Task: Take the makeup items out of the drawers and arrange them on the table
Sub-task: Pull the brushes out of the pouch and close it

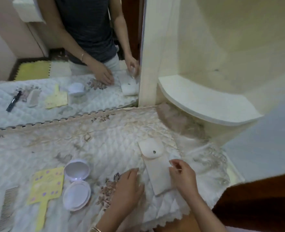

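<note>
**Soft pouch being set down at the right of the row**

Obs., left to right. Comb [6,205] lies flat at the table's [104,144] left edge, partly out of view. Beside it, yellow hand mirror [46,185], handle toward the person. Next, round compact [77,181], lid hinged open, both halves face up. All three rest on the quilted cover, apart from one another.

Left hand [130,186]: fingers spread and relaxed, palm down on the cover, fingertips at the left edge of the white pouch [156,169]; it holds nothing. Right hand [183,174]: thumb and forefinger pinched narrow at the pouch's right edge, either on the fabric or on something small; blur prevents telling which.

Pouch: long, flat, flap snapped shut, lying lengthwise on the table right of centre. Judged light and limp; likely to sag if lifted by one end. Best held by both long edges, or slid on the cover.

Obstructions: curved shelf [205,104] overhangs the far right corner; the compact is the nearest neighbour, and its open lid looks fragile. The mirror [63,47] behind repeats the layout.
</note>
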Available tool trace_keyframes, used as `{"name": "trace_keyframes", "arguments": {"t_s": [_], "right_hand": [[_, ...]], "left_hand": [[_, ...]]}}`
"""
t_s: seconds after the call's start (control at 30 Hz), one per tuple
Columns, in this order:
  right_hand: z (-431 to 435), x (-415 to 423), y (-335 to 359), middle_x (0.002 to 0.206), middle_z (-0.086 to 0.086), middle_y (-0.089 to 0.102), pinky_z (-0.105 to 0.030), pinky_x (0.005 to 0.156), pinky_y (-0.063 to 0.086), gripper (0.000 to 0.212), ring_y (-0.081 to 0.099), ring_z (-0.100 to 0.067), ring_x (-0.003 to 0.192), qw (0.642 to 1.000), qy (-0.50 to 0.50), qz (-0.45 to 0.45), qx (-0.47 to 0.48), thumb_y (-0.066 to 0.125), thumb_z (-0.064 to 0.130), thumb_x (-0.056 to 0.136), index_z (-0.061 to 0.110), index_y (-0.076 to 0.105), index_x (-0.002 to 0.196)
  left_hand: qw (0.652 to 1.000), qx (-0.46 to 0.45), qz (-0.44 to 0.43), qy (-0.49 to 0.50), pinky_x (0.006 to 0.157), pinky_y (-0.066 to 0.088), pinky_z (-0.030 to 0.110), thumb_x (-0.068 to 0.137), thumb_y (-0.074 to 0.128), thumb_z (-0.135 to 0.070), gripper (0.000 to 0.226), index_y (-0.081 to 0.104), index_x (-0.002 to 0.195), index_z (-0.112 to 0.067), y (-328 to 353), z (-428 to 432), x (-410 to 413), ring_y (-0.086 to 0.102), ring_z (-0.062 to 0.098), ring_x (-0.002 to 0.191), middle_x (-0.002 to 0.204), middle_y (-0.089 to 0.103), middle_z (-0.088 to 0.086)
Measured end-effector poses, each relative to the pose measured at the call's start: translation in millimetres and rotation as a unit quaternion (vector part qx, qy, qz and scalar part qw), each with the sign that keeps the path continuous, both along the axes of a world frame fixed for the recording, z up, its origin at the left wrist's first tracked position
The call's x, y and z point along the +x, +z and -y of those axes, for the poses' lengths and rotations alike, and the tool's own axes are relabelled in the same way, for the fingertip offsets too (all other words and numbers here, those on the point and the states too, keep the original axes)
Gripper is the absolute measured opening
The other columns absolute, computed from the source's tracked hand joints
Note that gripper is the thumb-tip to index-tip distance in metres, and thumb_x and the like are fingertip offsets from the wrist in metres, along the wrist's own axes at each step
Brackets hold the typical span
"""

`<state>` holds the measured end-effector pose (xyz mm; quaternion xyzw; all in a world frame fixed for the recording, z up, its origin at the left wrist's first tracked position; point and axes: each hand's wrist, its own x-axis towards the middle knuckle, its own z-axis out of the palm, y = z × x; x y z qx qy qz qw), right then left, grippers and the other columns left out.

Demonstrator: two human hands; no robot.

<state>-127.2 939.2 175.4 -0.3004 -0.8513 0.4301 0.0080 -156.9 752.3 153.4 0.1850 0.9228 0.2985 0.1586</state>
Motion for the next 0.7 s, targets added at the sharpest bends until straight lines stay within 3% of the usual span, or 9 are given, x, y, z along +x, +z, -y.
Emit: {"name": "trace_keyframes", "arguments": {"t_s": [0.1, 0.2, 0.3, 0.4, 0.47, 0.53, 0.63, 0.7], "right_hand": [[-22, -25, -3, 0.116, -0.008, 0.061, -0.029, 0.093, 0.043, 0.034, 0.056, -0.021, 0.106, 0.998, 0.056, 0.015, 0.006, 0.06, 0.011, 0.084, 0.01, 0.058, 0.117], [-29, -43, -8, 0.104, -0.004, 0.064, -0.03, 0.086, 0.047, 0.034, 0.06, -0.02, 0.097, 0.995, 0.102, 0.016, 0.002, 0.066, 0.017, 0.078, 0.013, 0.061, 0.111], [-26, -51, -13, 0.099, -0.001, 0.065, -0.027, 0.081, 0.047, 0.038, 0.061, -0.017, 0.091, 0.991, 0.132, 0.019, -0.029, 0.072, 0.019, 0.071, 0.014, 0.061, 0.107], [-25, -55, -16, 0.105, -0.002, 0.066, -0.029, 0.083, 0.05, 0.04, 0.061, -0.016, 0.093, 0.989, 0.13, 0.017, -0.067, 0.074, 0.021, 0.069, 0.015, 0.06, 0.107], [-25, -58, -13, 0.103, 0.002, 0.065, -0.022, 0.075, 0.05, 0.041, 0.061, -0.011, 0.088, 0.987, 0.111, 0.021, -0.117, 0.075, 0.02, 0.07, 0.017, 0.058, 0.107], [-23, -57, -6, 0.1, 0.008, 0.064, -0.013, 0.067, 0.046, 0.042, 0.06, -0.001, 0.083, 0.975, 0.088, 0.025, -0.202, 0.075, 0.018, 0.072, 0.025, 0.053, 0.107], [-22, -53, 2, 0.104, 0.009, 0.065, -0.013, 0.066, 0.049, 0.042, 0.062, -0.001, 0.089, 0.946, 0.107, 0.034, -0.304, 0.073, 0.018, 0.075, 0.023, 0.053, 0.112], [-19, -53, 7, 0.1, 0.011, 0.061, -0.01, 0.064, 0.048, 0.046, 0.061, -0.001, 0.088, 0.937, 0.138, 0.043, -0.319, 0.072, 0.019, 0.077, 0.022, 0.05, 0.117]], "left_hand": [[0.999, 0.031, -0.012, 0.038, 0.11, 0.023, 0.025, 0.09, 0.051, -0.023, 0.06, 0.025, 0.142, -0.012, 0, -39, -26, 0.029, 0.022, 0.135, 0.147, 0.029, 0.008], [0.998, 0.013, -0.025, 0.054, 0.112, 0.025, 0.032, 0.088, 0.046, -0.015, 0.055, 0.032, 0.141, -0.015, -2, -51, -49, 0.028, 0.03, 0.137, 0.15, 0.026, 0.016], [0.998, -0.007, -0.057, 0.016, 0.094, 0.043, 0.049, 0.078, 0.052, -0.022, 0.043, 0.059, 0.119, -0.011, -7, -47, -70, 0.052, 0.044, 0.117, 0.133, 0.05, 0.027], [0.995, -0.045, -0.08, -0.029, 0.079, 0.052, 0.053, 0.079, 0.043, -0.029, 0.038, 0.067, 0.104, -0.013, -9, -46, -84, 0.061, 0.046, 0.104, 0.117, 0.064, 0.023], [0.996, -0.032, -0.074, -0.028, 0.091, 0.049, 0.047, 0.081, 0.04, -0.033, 0.042, 0.071, 0.1, -0.012, -7, -45, -89, 0.059, 0.043, 0.109, 0.112, 0.068, 0.018], [0.998, -0.002, -0.068, -0.017, 0.104, 0.038, 0.03, 0.084, 0.041, -0.036, 0.042, 0.072, 0.097, -0.011, -1, -44, -88, 0.059, 0.032, 0.113, 0.109, 0.07, 0.014], [0.997, 0.035, -0.038, 0.053, 0.097, 0.034, 0.017, 0.081, 0.039, -0.048, 0.053, 0.07, 0.103, -0.012, 16, -40, -80, 0.054, 0.017, 0.118, 0.117, 0.067, 0.006], [0.996, 0.044, -0.056, 0.059, 0.084, 0.038, 0.014, 0.076, 0.027, -0.057, 0.065, 0.069, 0.103, -0.015, 20, -32, -73, 0.061, 0.015, 0.105, 0.111, 0.069, 0.002]]}}
